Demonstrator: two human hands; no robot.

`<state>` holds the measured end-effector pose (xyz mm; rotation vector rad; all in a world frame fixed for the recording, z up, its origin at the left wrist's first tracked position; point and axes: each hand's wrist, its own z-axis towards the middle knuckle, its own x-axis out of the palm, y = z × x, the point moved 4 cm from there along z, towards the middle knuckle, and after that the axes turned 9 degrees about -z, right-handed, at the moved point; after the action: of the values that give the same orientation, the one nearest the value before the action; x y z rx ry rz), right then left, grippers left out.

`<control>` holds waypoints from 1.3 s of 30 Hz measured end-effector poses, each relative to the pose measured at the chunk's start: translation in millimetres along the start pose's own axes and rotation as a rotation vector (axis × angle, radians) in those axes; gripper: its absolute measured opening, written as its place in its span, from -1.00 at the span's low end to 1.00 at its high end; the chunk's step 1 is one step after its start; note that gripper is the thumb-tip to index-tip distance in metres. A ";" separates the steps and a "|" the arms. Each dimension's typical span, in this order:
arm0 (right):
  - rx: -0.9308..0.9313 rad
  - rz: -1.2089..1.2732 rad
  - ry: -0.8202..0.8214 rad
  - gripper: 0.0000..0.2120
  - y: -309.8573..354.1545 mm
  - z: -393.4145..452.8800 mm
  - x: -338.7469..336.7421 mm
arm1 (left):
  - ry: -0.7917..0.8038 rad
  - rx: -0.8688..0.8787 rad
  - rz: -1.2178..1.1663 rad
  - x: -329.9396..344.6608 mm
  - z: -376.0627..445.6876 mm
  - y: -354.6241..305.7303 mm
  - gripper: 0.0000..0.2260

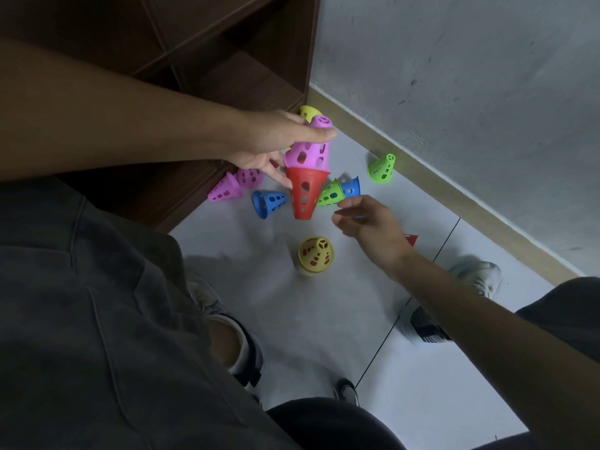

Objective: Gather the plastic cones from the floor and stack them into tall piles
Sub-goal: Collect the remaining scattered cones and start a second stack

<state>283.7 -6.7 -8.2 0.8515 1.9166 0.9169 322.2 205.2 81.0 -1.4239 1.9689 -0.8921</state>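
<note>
My left hand (276, 141) grips a pink cone (310, 147) held above the floor, and a red cone (305, 196) hangs below it, narrow end down. My right hand (363, 222) hovers open just right of the red cone, fingers near a green cone (331, 193) and a blue cone (351, 187) lying nested on the floor. A short stack topped by a yellow cone (315, 254) stands on the tiles. More cones lie around: blue (268, 203), two pink (225, 190) (249, 177), green (382, 168), yellow (308, 112), and a red one (411, 239) mostly hidden by my right wrist.
A dark wooden shelf unit (227, 66) stands at the back left, its corner next to the cones. A grey wall (470, 76) with a beige skirting board (422, 170) runs along the right. My shoes (477, 277) rest on the white tiles.
</note>
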 end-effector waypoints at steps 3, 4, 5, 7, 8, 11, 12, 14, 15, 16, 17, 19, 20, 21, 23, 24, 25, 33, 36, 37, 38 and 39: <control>0.044 0.166 0.088 -0.65 11.1 0.9 2.6 | 0.016 -0.003 -0.028 4.2 0.4 -0.2 -0.41; 0.055 0.206 0.121 -0.58 13.2 0.6 5.3 | 0.026 -0.001 -0.043 5.9 0.7 -0.3 -0.40; 0.064 0.239 0.152 -0.51 14.7 -0.1 8.4 | 0.035 0.002 -0.061 7.9 1.0 -0.5 -0.41; 0.080 0.296 0.200 -0.39 16.0 -1.5 14.3 | 0.055 0.008 -0.091 12.2 1.0 -1.0 -0.42; 0.086 0.321 0.215 -0.37 16.5 -2.2 16.1 | 0.068 0.011 -0.096 14.2 0.8 -1.0 -0.44; 0.082 0.333 0.232 -0.43 17.7 -3.9 17.3 | 0.104 0.016 -0.094 19.3 0.2 -0.4 -0.45; 0.070 0.304 0.229 -0.46 17.5 -4.1 16.6 | 0.104 0.016 -0.094 19.6 0.3 0.0 -0.45; 0.044 0.226 0.206 -0.53 17.1 -4.8 13.9 | 0.095 0.012 -0.079 18.9 1.1 0.9 -0.45; 0.033 0.183 0.192 -0.57 17.1 -5.3 11.9 | 0.089 0.013 -0.050 18.0 2.2 1.5 -0.46; 0.021 0.141 0.184 -0.61 16.7 -5.5 10.1 | 0.081 0.016 -0.011 16.6 3.3 2.4 -0.46; 0.011 0.101 0.183 -0.64 15.8 -5.5 8.2 | 0.067 0.017 0.024 14.6 4.8 4.0 -0.45; -0.008 0.018 0.194 -0.71 12.1 -5.0 3.7 | 0.027 0.011 0.070 9.5 7.6 8.3 -0.45; -0.019 -0.031 0.201 -0.74 9.8 -4.4 0.7 | 0.005 0.008 0.090 6.2 9.3 10.5 -0.44; -0.029 -0.089 0.205 -0.75 7.7 -3.7 -3.0 | -0.013 0.007 0.109 3.6 10.6 12.4 -0.44; -0.053 -0.209 0.197 -0.73 7.2 -2.9 -12.7 | -0.034 0.005 0.128 -0.7 12.1 14.6 -0.43; -0.063 -0.244 0.187 -0.71 8.3 -2.8 -17.6 | -0.039 0.006 0.129 -2.1 12.8 14.8 -0.44; -0.063 -0.253 0.182 -0.68 9.3 -2.9 -21.7 | -0.041 0.007 0.132 -3.0 13.4 14.9 -0.44; -0.113 -0.639 0.199 -0.66 4.7 -7.0 -9.1 | -0.012 0.005 0.190 2.0 14.6 18.0 -0.44; -0.148 -0.697 0.199 -0.60 -2.1 -9.5 0.3 | 0.004 0.001 0.208 3.2 14.0 21.1 -0.44; -0.146 -0.700 0.211 -0.57 -4.4 -9.9 2.4 | 0.009 -0.005 0.215 3.3 14.0 22.4 -0.44; -0.130 -0.689 0.227 -0.54 -6.9 -9.3 3.6 | 0.013 -0.011 0.223 3.4 14.3 23.8 -0.43; -0.103 -0.661 0.244 -0.52 -9.4 -8.5 3.6 | 0.016 -0.016 0.230 3.4 14.9 24.9 -0.43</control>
<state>272.8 -10.8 -14.2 0.0154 2.1316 0.7154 317.7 204.5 52.1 -1.1718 2.1038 -0.7875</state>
